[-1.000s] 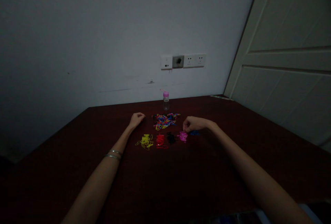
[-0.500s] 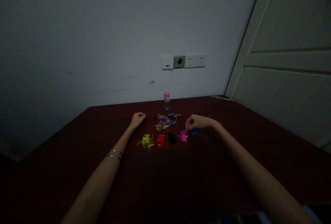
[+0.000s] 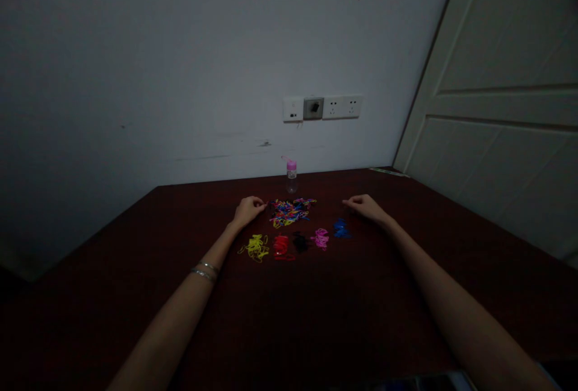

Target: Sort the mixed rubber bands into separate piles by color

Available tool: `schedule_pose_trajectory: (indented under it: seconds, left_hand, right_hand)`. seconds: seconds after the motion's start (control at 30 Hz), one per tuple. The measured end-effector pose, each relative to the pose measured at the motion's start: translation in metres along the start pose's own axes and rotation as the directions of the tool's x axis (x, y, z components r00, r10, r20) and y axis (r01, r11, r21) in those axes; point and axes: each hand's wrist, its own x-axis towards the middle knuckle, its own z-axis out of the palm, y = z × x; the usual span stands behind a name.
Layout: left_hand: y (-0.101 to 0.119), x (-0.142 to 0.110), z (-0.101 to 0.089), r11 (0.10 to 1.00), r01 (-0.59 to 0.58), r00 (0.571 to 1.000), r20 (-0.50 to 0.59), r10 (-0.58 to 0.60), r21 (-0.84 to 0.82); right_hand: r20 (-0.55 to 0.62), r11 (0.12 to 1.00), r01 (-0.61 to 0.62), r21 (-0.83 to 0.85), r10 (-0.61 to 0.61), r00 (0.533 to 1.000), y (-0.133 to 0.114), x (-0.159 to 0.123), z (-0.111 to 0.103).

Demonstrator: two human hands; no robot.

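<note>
A mixed pile of small colored rubber bands (image 3: 289, 212) lies on the dark red table. My left hand (image 3: 248, 211) is at the pile's left edge, thumb and fingers pinched together; whatever is between them is too small to make out. My right hand (image 3: 366, 206) hovers right of the pile, just beyond the blue bands (image 3: 341, 228), its fingertips closed in a pinch with contents I cannot make out. In a row nearer me sit yellow bands (image 3: 256, 247), red bands (image 3: 280, 246), black bands (image 3: 300, 241) and pink bands (image 3: 320, 238).
Behind the mixed pile stands a clear bottle (image 3: 292, 181) with a pink cap. Wall sockets (image 3: 345, 107) are above the table's back edge. A pale strip (image 3: 389, 172) lies at the back right, near a white panelled door (image 3: 501, 108). A dark object (image 3: 419, 382) shows at the bottom edge.
My right hand has moved right and away from me, from beside the pink bands, uncovering the blue ones. My left hand has shifted right to the edge of the mixed pile.
</note>
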Motion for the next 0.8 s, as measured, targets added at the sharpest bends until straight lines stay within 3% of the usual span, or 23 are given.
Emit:
schedule_pose_trajectory:
  seconds: [0.23, 0.53, 0.8]
  left_hand:
    - [0.014, -0.001, 0.007, 0.988, 0.049, 0.999, -0.01, -0.048, 0.146]
    - [0.022, -0.001, 0.006, 0.964, 0.115, 0.992, 0.021, -0.124, 0.241]
    - [0.022, -0.002, 0.006, 0.958, 0.111, 0.993, 0.019, -0.12, 0.266]
  right_hand:
    - [-0.18, 0.969, -0.062, 0.24, 0.107, 0.978, 0.018, 0.005, -0.003]
    - [-0.232, 0.957, -0.042, 0.288, 0.112, 0.966, 0.021, 0.007, -0.002]
    - [-0.225, 0.957, -0.039, 0.287, 0.107, 0.968, 0.02, 0.006, -0.001]
